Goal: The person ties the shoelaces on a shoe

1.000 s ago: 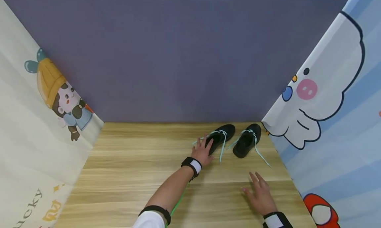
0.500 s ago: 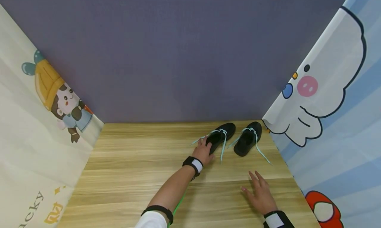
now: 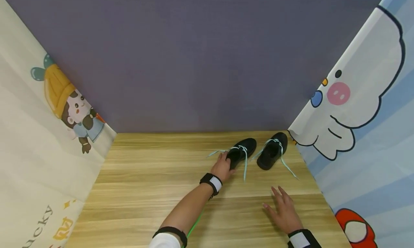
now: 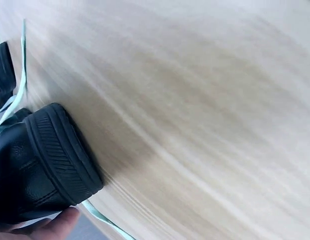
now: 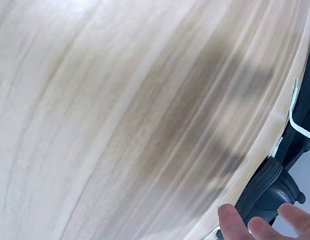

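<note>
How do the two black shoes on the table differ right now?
The left shoe has the left hand gripping its heel end; the right shoe lies untouched, apart from the right hand. The left shoe sits nearer the table's middle, the right shoe nearer the cartoon curtain. Both are black with loose mint laces.

Black shoes, mint laces

Two black shoes (image 3: 240, 152) (image 3: 272, 151) with pale mint-green laces (image 3: 245, 161) on a light wood-grain table (image 3: 145, 190); purple-grey backdrop (image 3: 194, 61).

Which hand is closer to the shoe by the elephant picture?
The left. The left hand grips the neighbouring shoe, just beside the shoe by the elephant picture. The right hand rests flat on the table, farther toward the person.
</note>
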`<state>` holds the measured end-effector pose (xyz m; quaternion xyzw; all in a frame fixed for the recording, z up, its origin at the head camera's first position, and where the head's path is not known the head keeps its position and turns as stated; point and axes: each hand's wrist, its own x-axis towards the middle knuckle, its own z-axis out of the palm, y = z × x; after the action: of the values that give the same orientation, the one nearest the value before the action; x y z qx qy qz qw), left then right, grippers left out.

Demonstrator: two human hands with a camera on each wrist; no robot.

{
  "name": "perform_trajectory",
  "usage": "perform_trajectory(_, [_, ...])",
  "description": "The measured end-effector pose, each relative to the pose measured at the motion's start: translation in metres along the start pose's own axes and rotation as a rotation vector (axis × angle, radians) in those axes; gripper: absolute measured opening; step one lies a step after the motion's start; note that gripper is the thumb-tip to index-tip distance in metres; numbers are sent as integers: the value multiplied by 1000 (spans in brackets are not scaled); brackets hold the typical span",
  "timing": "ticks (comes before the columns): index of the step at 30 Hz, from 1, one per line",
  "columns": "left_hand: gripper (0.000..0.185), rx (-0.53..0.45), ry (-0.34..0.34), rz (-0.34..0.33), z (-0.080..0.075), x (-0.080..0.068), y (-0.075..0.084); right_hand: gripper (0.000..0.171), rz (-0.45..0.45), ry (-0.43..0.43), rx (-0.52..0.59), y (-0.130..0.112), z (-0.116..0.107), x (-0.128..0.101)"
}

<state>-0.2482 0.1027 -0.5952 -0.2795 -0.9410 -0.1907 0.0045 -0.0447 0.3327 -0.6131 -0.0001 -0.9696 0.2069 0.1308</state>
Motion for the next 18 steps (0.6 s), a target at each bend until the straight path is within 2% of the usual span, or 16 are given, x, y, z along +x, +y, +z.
perform_trajectory(9, [44, 99, 0, 36, -3, -27, -7, 73, -31, -6, 3, -10, 6, 1])
perform_trajectory(13, [39, 88, -10, 58, -8, -43, -9, 73, -35, -15, 16, -13, 10, 5])
perform_trajectory(18, [40, 92, 19, 82, -13, -64, -10, 72, -36, -48, 41, -18, 13, 12])
